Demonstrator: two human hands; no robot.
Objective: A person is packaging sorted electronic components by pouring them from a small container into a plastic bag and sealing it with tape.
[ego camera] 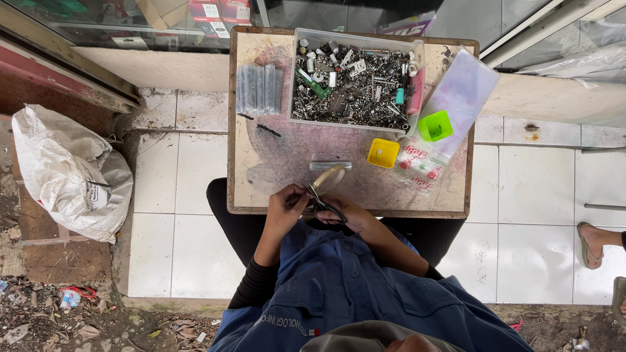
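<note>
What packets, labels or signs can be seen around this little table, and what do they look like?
Plastic packet: table's right side, below the green cup, clear with red print.
Sack label: on the white sack, left floor, white square with dark print.
Boxes: behind the glass, top, red and white.
Purple pack: behind the tray, top, mostly hidden.

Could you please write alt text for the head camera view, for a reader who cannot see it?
Seen from above, a seated person's left hand and right hand hold scissors and a roll of tape at the near edge of a small table. On it sit a clear tray of small metal parts, a yellow cup and a green cup.
</note>
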